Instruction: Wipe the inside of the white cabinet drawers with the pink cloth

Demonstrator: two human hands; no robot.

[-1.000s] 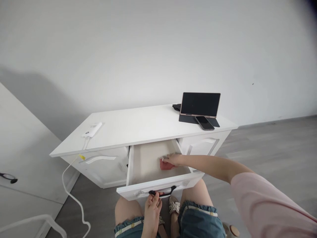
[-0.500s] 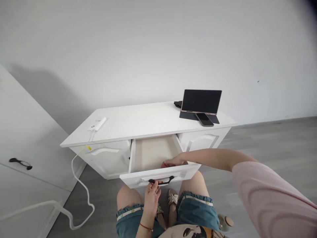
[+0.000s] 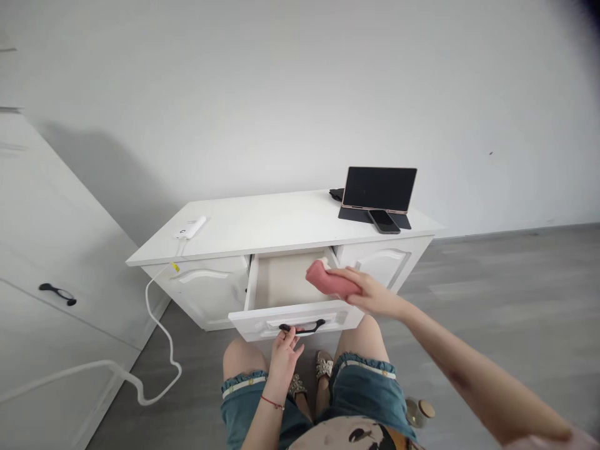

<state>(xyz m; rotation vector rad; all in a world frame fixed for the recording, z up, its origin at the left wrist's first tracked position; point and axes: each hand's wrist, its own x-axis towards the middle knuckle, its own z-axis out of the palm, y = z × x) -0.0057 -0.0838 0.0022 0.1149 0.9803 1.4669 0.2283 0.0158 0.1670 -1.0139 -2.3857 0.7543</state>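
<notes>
A low white cabinet [image 3: 262, 228] stands against the wall with its middle drawer [image 3: 281, 284] pulled out. My right hand [image 3: 370, 294] holds a folded pink cloth [image 3: 328, 281] lifted above the drawer's right side. My left hand [image 3: 285, 353] reaches up from below, its fingertips on the black drawer handle [image 3: 302, 327]. The inside of the drawer looks bare where I can see it.
On the cabinet top at the right stand a dark tablet [image 3: 379, 189] and a black phone [image 3: 383, 221]. A white power bank [image 3: 190, 227] lies at the left, its white cable [image 3: 154, 344] trailing to the floor. A white wardrobe [image 3: 47, 300] stands at left. My knees are below the drawer.
My right hand has lifted the pink cloth out of the drawer and up to its right side. My left hand stays at the handle. The view has pulled back slightly.
</notes>
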